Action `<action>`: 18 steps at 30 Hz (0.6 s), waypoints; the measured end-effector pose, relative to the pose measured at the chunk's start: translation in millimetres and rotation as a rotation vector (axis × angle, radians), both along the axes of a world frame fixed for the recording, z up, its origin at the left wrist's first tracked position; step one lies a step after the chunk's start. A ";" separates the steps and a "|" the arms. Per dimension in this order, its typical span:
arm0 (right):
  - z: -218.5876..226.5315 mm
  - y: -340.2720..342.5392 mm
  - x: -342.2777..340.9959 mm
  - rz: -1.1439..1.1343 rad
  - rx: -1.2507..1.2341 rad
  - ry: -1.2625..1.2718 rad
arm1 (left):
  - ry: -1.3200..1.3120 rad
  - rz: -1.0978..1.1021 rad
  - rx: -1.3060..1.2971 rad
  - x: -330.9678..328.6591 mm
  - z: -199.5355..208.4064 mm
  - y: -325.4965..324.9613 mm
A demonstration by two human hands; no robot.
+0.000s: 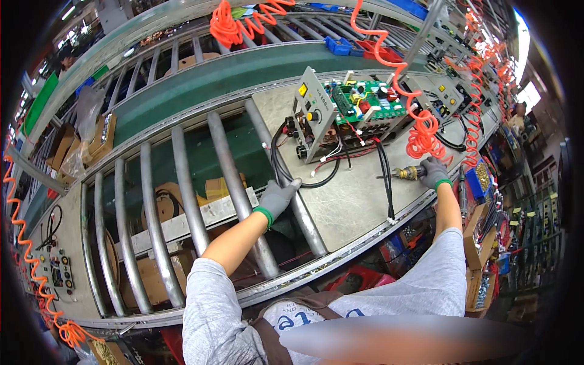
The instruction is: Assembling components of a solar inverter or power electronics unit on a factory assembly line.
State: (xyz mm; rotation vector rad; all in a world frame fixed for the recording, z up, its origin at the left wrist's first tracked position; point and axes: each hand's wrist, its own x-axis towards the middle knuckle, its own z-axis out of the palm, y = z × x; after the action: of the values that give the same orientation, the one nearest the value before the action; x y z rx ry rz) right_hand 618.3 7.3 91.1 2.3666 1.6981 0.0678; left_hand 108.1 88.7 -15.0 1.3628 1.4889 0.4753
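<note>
My right hand (pixel 434 173), in a grey glove with a green cuff, grips a power screwdriver (pixel 409 173) whose bit points left over the grey work board. Closed at a looped black cable (pixel 275 159), my gloved left hand (pixel 279 198) rests by the board's left edge; its fingertips partly cover the cable. Behind both hands stands an open electrical unit (pixel 313 115) with a grey front panel, a yellow-ringed knob and black sockets. A green circuit board (pixel 368 100) sits on top of it. Loose wires and black cables (pixel 384 176) hang from its near side.
Metal rollers (pixel 182 182) run along the left. An orange coiled hose (pixel 424 137) hangs beside my right hand. More units stand on the line at the far right (pixel 447 97) and far left (pixel 59 271). Parts bins (pixel 480 182) lie right; blue and red trays (pixel 347 47) sit behind.
</note>
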 end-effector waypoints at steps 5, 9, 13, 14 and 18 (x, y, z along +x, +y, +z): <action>6.6 4.9 -30.0 0.014 0.101 -0.084 | -0.530 0.229 0.065 24.5 13.9 11.1; 21.4 -35.3 -177.8 0.159 0.468 0.686 | -0.983 0.340 -0.432 20.9 78.6 31.2; -24.2 -69.0 -331.3 0.520 0.300 1.169 | -1.280 0.345 -0.595 54.7 141.6 47.8; -15.8 -66.0 -374.5 0.168 0.107 1.408 | -1.367 0.354 -0.614 58.2 149.4 54.4; -68.7 -73.8 -425.2 0.304 0.358 1.906 | -1.279 0.234 -0.602 63.0 152.7 84.6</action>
State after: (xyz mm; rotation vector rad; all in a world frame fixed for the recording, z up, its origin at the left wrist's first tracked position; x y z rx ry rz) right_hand 193.1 -66.5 22.4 2.0571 2.5795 -2.6905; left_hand 171.1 173.3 137.7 0.2170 0.5896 0.7588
